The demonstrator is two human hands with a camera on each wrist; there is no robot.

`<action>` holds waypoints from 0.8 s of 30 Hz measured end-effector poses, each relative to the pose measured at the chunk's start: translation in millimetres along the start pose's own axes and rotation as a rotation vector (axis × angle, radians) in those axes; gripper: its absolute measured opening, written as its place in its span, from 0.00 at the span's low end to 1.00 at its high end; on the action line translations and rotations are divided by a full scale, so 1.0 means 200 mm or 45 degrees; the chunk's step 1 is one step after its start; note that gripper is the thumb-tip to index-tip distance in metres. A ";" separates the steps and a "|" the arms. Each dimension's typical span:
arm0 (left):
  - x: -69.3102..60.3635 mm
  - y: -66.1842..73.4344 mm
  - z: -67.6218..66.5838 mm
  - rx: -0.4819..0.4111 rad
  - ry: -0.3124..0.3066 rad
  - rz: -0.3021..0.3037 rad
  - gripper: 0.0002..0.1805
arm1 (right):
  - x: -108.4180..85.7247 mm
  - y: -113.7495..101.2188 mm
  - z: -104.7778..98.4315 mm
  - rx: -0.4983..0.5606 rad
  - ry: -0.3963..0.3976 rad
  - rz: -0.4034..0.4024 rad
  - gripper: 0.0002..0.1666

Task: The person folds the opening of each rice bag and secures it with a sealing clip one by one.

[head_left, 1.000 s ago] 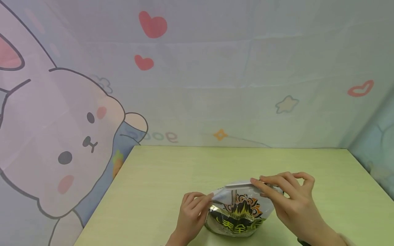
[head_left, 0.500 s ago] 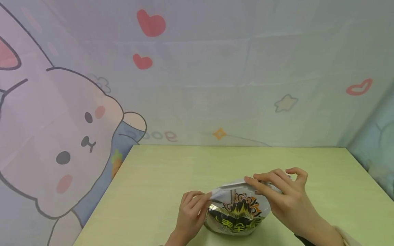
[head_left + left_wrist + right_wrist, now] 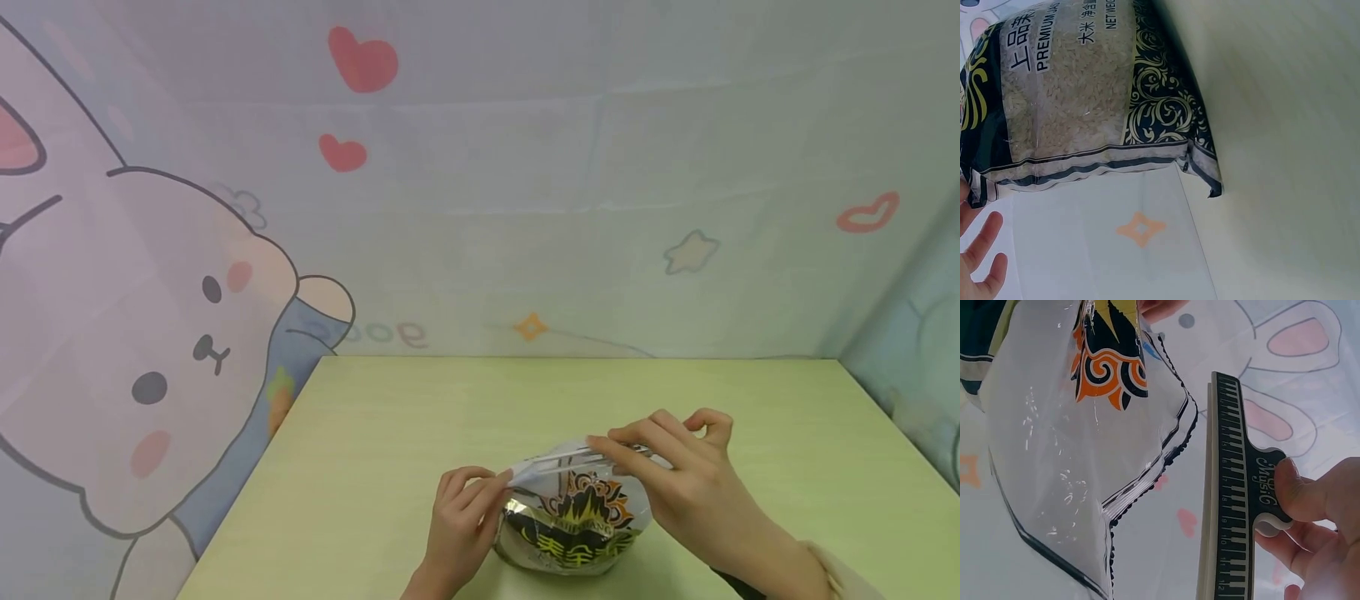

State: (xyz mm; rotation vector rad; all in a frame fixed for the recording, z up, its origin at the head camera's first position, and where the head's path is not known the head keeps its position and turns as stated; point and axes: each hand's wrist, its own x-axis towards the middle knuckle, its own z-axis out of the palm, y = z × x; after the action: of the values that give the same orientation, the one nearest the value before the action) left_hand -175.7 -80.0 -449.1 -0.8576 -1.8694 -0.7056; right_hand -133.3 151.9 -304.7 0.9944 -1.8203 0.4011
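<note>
The right hand [image 3: 701, 492] is now nearer to the left hand [image 3: 462, 523]; its grip pinches a black piano-key clip [image 3: 1233, 487]. The left pinches one corner of the rice bag [image 3: 566, 537], partly transparent, shiny, orange-crested, well apart from the far edge of the table [image 3: 375, 442].

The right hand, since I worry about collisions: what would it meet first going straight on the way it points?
Beyond the black-and-white piano-patterned clip it pinches, the right hand would probably first meet the clear plastic rice bag, at its top edge; the right wrist view leaves depth unclear.
</note>
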 end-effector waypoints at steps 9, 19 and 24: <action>0.00 0.00 0.00 0.000 -0.003 0.008 0.10 | 0.01 0.00 0.02 0.022 -0.029 -0.005 0.27; 0.00 -0.01 0.00 0.004 -0.004 0.018 0.10 | 0.02 0.01 0.04 0.016 -0.022 -0.040 0.26; 0.00 -0.01 0.00 0.002 -0.016 0.007 0.10 | 0.03 0.01 0.06 0.004 -0.037 -0.061 0.26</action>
State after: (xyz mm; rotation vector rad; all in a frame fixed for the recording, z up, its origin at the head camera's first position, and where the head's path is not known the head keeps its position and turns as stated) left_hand -176.7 -81.6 -449.1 -0.8677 -1.8774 -0.6965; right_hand -142.6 142.3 -305.6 1.0486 -1.8185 0.3619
